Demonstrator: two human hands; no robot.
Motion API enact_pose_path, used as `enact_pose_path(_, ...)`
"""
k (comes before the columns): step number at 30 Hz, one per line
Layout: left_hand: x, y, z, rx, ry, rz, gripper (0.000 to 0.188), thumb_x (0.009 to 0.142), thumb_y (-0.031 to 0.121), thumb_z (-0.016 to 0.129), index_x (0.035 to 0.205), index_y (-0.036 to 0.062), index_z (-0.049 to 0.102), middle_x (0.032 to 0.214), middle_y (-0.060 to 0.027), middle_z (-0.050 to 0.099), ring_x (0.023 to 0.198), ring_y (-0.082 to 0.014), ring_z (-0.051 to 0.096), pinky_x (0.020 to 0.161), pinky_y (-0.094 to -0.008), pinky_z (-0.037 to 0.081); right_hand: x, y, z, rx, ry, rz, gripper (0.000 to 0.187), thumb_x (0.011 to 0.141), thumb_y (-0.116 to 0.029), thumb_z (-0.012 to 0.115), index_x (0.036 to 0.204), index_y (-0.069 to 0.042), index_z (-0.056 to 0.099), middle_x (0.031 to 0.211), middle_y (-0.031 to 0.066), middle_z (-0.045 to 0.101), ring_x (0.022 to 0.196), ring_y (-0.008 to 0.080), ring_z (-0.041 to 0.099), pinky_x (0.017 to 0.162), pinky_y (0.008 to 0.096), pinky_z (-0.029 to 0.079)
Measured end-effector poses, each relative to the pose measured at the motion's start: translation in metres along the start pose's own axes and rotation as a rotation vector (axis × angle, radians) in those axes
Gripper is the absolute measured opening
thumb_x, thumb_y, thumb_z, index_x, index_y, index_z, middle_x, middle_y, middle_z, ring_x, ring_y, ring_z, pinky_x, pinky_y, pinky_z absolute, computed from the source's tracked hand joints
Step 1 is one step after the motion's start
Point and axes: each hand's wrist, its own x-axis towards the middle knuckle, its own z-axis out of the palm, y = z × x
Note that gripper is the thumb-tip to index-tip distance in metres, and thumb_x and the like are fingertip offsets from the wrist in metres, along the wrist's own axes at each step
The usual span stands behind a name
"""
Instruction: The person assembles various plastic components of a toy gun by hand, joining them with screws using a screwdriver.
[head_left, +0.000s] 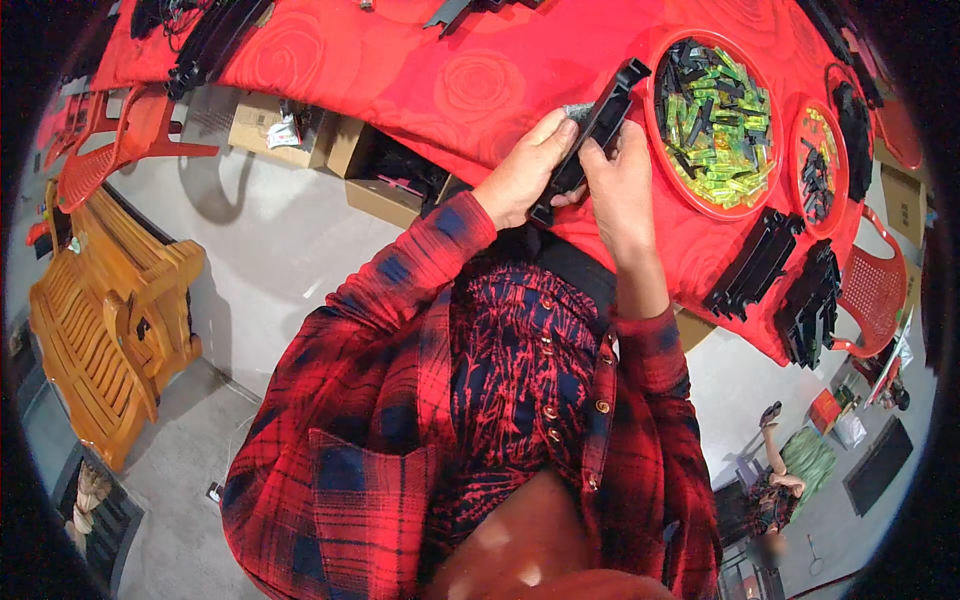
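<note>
Between my hands, over the table's near edge, I hold a long, narrow black plastic housing (607, 118) tilted up toward the right. My left hand (528, 168) is closed around its left side, with the thumb along the edge. My right hand (622, 185) grips the other side, its thumb pressed on the lower part. The fingers behind the housing are partly hidden. Closest to my right hand is a round red basket (652, 128) filled with small yellow-green and black plastic pieces. Beyond it stands a smaller red basket (797, 178) with small dark and orange pieces.
A red rose-patterned cloth (400, 75) covers the table. Black housings (755, 262) lie in stacks at its right edge, with more dark parts (212, 48) at the far left. Cardboard boxes (385, 200) stand underneath. Red chairs (875, 290) and a wooden bench (95, 320) are around. Another person (775, 495) sits behind.
</note>
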Motion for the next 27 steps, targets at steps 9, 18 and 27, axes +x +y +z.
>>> enact_pose_path(9, 0.002, 0.031, -0.029, -0.256, -0.263, -0.201, 0.034, 0.107, 0.034, 0.041, 0.123, 0.0061, 0.052, 0.094, -0.0220, 0.069, 0.052, -0.0161, 0.055, 0.039, -0.0244, 0.042, -0.015, -0.020, -0.052, -0.589, 0.107, -0.523, 0.052, 0.096, -0.017, 0.065, 0.141, 0.000, 0.045, 0.136, 0.0154, 0.052, 0.113, 0.0207, 0.054, 0.102, 0.0364, 0.040)
enact_pose_path(18, 0.010, 0.065, -0.042, 0.083, -0.587, -0.560, 0.062, 0.102, 0.052, 0.040, 0.134, -0.0013, 0.046, 0.116, -0.0325, 0.063, 0.070, -0.0245, 0.071, 0.055, -0.0275, 0.059, -0.030, -0.045, -0.076, -1.291, -0.202, -0.725, 0.038, 0.077, -0.015, 0.076, 0.111, -0.007, 0.061, 0.097, 0.0101, 0.063, 0.101, 0.0288, 0.058, 0.098, 0.0459, 0.037)
enact_pose_path(27, -0.011, 0.022, -0.025, -0.210, -0.187, -0.041, 0.052, 0.103, 0.046, 0.044, 0.134, 0.0038, 0.050, 0.132, -0.0213, 0.058, 0.119, -0.0322, 0.060, 0.105, -0.0428, 0.046, -0.054, -0.020, -0.050, -0.861, 0.107, -0.579, 0.027, 0.084, -0.021, 0.077, 0.097, -0.003, 0.062, 0.074, 0.0155, 0.063, 0.065, 0.0357, 0.062, 0.057, 0.0436, 0.048)
